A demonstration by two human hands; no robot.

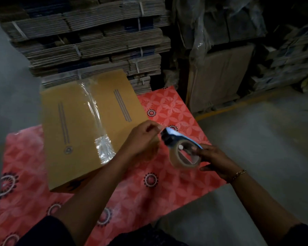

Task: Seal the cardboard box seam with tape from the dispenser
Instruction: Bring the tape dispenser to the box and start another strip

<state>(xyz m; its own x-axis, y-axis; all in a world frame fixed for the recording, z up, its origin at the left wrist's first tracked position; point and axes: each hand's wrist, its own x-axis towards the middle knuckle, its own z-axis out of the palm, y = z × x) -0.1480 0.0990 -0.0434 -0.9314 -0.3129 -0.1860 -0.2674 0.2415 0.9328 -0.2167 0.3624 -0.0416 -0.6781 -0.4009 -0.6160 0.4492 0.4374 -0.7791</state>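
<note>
- Dark clothing (48,233) at bottom edge, nearest the camera; two bare forearms reach forward from it.
- Right hand (215,159) grips the dispenser (180,144) — fingers (194,148) wrapped on its blue handle, thumb side under the roll.
- Bracelet (238,174) on right wrist.
- Roll (184,157) of clear-brown tape sits in the dispenser, facing the camera; black cutter head points up-left.
- Left hand (142,137) just beside the cutter head, fingers pinched at the tape end; blurred, cannot tell if tape is actually caught between them.
- Box (75,125) — closed, brown, lies flat on the mat (167,183), left of both hands, near left hand but not touching the dispenser.
- Clear tape strip (96,118) runs along the box's centre seam from far edge to near edge, wrinkled and bunched at the near end.
- Mat is red with floral print, spread on grey floor (256,139).
- Bundled flat cartons (89,36) stacked behind the box; plastic-wrapped goods (220,50) at upper right, dim.
</note>
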